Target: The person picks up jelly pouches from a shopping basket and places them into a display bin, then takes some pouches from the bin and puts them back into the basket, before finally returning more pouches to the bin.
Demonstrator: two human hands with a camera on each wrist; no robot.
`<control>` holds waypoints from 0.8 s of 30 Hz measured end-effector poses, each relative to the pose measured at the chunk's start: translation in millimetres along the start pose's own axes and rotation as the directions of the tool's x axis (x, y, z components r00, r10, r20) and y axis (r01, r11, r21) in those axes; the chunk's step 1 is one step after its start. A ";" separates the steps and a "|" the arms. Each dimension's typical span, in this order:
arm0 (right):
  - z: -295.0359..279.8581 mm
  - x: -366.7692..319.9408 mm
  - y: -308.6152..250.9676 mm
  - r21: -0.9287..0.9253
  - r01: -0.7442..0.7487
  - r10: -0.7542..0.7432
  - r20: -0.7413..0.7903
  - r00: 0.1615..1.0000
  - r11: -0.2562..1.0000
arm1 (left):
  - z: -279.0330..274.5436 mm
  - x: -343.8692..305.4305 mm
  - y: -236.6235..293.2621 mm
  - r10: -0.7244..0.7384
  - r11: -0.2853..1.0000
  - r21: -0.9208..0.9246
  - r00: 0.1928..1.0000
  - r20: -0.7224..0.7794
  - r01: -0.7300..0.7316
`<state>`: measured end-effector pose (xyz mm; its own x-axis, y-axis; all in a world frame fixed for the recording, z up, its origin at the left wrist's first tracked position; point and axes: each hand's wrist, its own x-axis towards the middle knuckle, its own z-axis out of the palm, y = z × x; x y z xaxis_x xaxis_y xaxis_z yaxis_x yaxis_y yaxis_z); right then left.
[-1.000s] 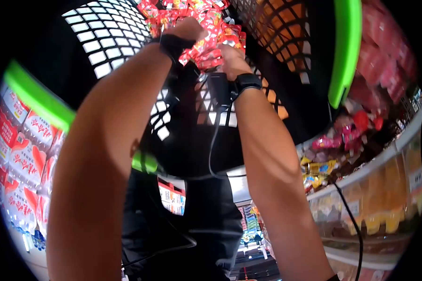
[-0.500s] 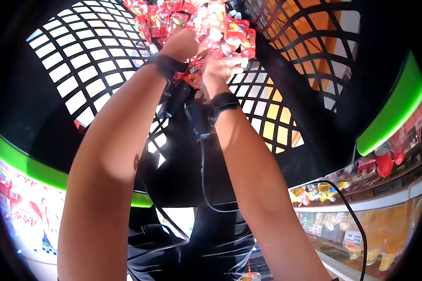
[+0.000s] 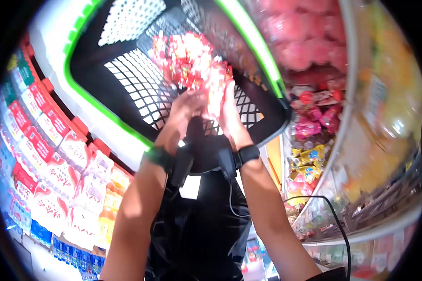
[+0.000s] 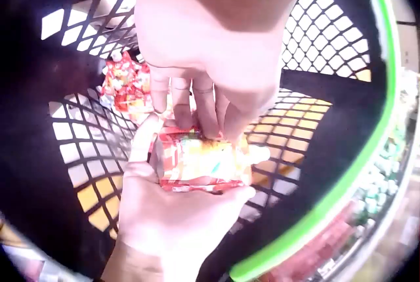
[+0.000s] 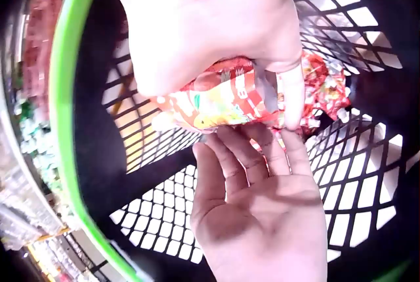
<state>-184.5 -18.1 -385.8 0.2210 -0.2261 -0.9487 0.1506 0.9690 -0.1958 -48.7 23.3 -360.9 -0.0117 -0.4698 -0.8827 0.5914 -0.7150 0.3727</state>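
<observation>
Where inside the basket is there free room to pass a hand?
Free: the strip between the red packets and the basket's left green rim. Crowded: the middle, with the packets, and the near part, where both hands work.

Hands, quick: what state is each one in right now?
Left hand: open, fingertips at the red pouch.
Right hand: closed, holding the red pouch.

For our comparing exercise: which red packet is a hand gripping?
The packet in the right hand, its pale cap pointing away from the pile of others.
</observation>
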 end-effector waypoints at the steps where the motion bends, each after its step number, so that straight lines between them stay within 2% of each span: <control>1: 10.6 -30.0 -11.0 -0.035 0.068 -0.068 0.000 0.998 0.997 | 11.1 -28.4 16.3 0.012 1.000 0.014 1.000 0.016 -0.012; 2: 21.6 -62.3 -20.4 -0.067 0.137 -0.138 0.001 0.990 0.988 | 20.9 -57.7 32.1 0.023 0.999 0.031 0.999 0.033 -0.025; 4: 32.0 -110.8 -26.8 -0.187 0.268 -0.278 -0.032 0.960 0.945 | 35.2 -102.3 47.2 0.206 0.971 0.106 0.974 0.095 -0.216; 5: 33.7 -134.5 -28.0 -0.315 0.309 -0.336 -0.032 0.941 0.897 | 41.1 -122.2 57.5 0.196 0.969 0.129 0.971 0.135 -0.213; 6: 40.6 -169.0 -34.1 -0.332 0.355 -0.384 -0.023 0.923 0.874 | 50.4 -141.4 72.4 0.183 0.965 0.157 0.966 0.181 -0.212; 7: 48.0 -203.9 -40.9 -0.348 0.400 -0.431 -0.013 0.902 0.848 | 77.4 -186.0 114.7 0.140 0.958 0.202 0.948 0.287 -0.203; 8: 60.6 -249.7 -47.5 -0.244 0.441 -0.454 0.003 0.891 0.863 | 82.4 -194.2 114.6 0.152 0.921 0.305 0.945 0.290 -0.241; 9: 60.1 -287.3 -49.8 -0.163 0.498 -0.488 0.096 0.867 0.852 | 89.4 -215.5 126.9 0.148 0.863 0.401 0.911 0.384 -0.309; 10: 55.5 -334.6 -63.8 -0.054 0.324 -0.312 0.163 0.936 0.944 | 102.1 -234.1 138.5 0.123 0.787 0.484 0.866 0.485 -0.383; 11: 46.3 -351.6 -50.2 0.028 0.479 -0.476 0.180 0.861 0.878 | 114.7 -244.4 140.2 0.112 0.682 0.599 0.869 0.481 -0.419; 12: 36.5 -362.7 -43.4 0.096 0.647 -0.653 0.168 0.739 0.756 | 144.2 -283.3 153.1 0.173 0.728 0.478 0.807 0.565 -0.491; 13: 30.9 -390.5 -55.5 0.099 0.657 -0.664 0.155 0.732 0.748 | 151.8 -284.4 161.1 0.041 0.524 0.669 0.801 0.598 -0.526; 14: 26.2 -419.7 -61.3 0.116 0.647 -0.657 0.149 0.739 0.754 | 171.2 -296.6 168.6 -0.031 0.536 0.588 0.682 0.730 -0.605; 16: 7.2 -454.3 -51.8 0.128 0.703 -0.714 0.119 0.690 0.700 | 208.1 -326.1 172.2 -0.067 0.402 0.574 0.603 0.795 -0.713; 18: -2.7 -479.2 -48.5 0.012 0.766 -0.765 0.046 0.642 0.643 | 232.6 -353.1 185.0 -0.105 0.205 0.529 0.519 0.849 -0.824; 19: -0.5 -499.7 -48.1 -0.026 0.853 -0.854 -0.011 0.520 0.520 | 244.1 -365.7 191.1 -0.113 0.255 0.511 0.499 0.859 -0.821; 20: -7.5 -514.7 -55.2 -0.073 0.903 -0.906 -0.033 0.421 0.422 | 265.5 -378.1 200.1 -0.125 0.183 0.495 0.479 0.869 -0.849; 22: -23.9 -545.5 -68.8 -0.175 0.955 -0.971 -0.046 0.235 0.239 | 314.0 -418.6 212.6 -0.095 0.182 0.394 0.383 0.919 -0.901; 23: -29.3 -596.8 -79.4 -0.407 0.861 -0.949 -0.051 0.312 0.305 | 337.8 -450.2 218.5 -0.054 0.217 0.380 0.377 0.925 -0.899; 24: -30.0 -638.0 -87.8 -0.463 0.867 -0.983 -0.067 0.172 0.183 | 358.4 -465.9 226.5 -0.036 0.195 0.309 0.308 0.951 -0.931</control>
<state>-367.6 44.0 229.2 -0.1743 -0.9846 0.0129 -0.2270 0.0274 -0.9735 -198.2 -105.3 237.4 -0.7915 -0.6110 -0.0129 -0.1229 0.1384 0.9827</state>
